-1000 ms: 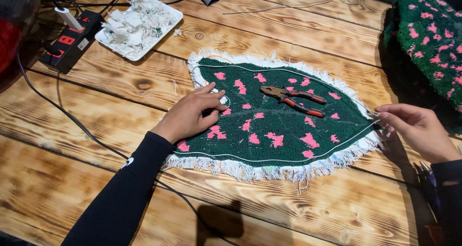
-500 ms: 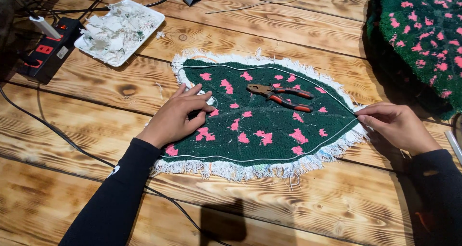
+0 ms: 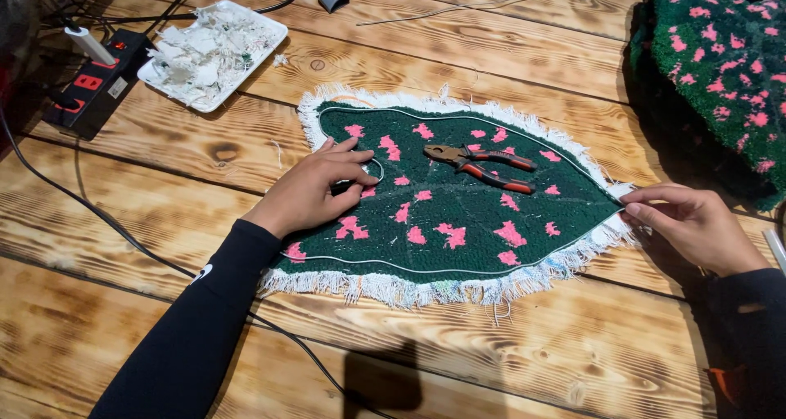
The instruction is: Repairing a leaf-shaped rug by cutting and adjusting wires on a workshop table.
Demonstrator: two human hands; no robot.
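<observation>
Resting on the green leaf rug (image 3: 458, 214), the left hand (image 3: 315, 191) pinches a thin wire (image 3: 372, 169); the right hand (image 3: 696, 226) pinches the rug's tip. Pliers (image 3: 483, 163) lie between them.

We see our two arms covered in long black sleeves that fit closely and run down to the wrists. The left sleeve (image 3: 192, 329) bears a small white curved mark on the forearm, near the cuff. The right sleeve (image 3: 741, 329) is the same black cloth, with a small orange-red patch low on the forearm. Our left hand (image 3: 315, 191) and right hand (image 3: 696, 226) are bare, with no gloves, rings or watch to be seen, and the nails are short.
</observation>
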